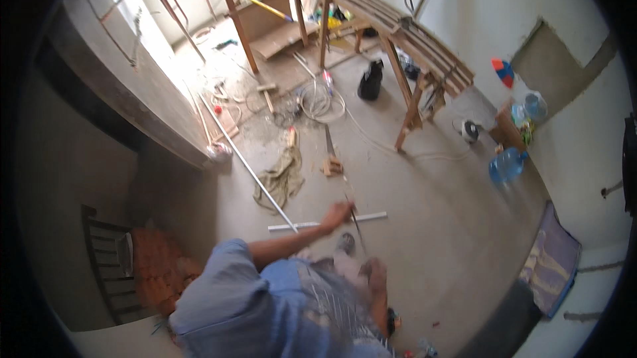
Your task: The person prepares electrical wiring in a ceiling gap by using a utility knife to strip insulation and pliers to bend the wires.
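My left hand (340, 214) is closed around a thin dark strip (359, 230), too blurred to name. The strip slants down toward my right hand (373, 274), whose fingers are curled in; whether they grip its lower end I cannot make out. Under my left hand a short white strip (375, 216) lies across the floor. A long white strip (247, 167) meets it at its left part and runs away to the far left. Just ahead lies a handsaw (331, 163) with a wooden handle. My shoe (346, 244) shows between my hands.
An olive cloth (282, 179) lies ahead on the left. Beyond it are a hammer (267, 98) and a coiled hose (322, 102). A wooden trestle (405, 36) and a black bag (371, 80) stand far right. A blue water jug (507, 165) lies by the right wall.
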Demonstrator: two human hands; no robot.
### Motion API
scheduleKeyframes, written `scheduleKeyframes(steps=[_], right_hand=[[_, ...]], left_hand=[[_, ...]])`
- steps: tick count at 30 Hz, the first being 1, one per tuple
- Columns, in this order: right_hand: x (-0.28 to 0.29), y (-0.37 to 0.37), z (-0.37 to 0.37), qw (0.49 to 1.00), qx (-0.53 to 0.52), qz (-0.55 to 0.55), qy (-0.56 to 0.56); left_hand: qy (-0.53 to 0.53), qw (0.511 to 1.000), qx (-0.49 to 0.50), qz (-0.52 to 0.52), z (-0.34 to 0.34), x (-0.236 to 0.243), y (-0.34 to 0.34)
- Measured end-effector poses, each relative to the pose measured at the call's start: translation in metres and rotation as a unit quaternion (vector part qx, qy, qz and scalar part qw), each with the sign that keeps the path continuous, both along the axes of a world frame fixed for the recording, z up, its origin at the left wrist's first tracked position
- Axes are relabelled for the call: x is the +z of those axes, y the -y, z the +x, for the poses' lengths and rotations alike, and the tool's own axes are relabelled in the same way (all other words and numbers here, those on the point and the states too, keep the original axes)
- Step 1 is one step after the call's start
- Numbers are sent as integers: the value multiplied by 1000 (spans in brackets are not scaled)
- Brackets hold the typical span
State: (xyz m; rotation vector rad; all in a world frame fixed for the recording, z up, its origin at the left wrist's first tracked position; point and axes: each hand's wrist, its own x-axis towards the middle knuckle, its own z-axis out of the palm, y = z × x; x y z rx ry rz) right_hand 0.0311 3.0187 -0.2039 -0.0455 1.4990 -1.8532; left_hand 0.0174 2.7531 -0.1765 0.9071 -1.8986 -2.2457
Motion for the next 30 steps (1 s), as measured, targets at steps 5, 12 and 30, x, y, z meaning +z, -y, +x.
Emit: scheduleKeyframes(steps=[5, 12, 30], right_hand=[[36, 58, -95, 978, 174, 93, -70], [-103, 76, -159, 788, 537, 285, -94], [179, 769, -126, 776, 630, -23, -32]], left_hand=[[-79, 967, 238, 50, -16, 79, 133], [-233, 881, 403, 83, 17, 128, 258], [-120, 923, 365, -4, 66, 139, 555]])
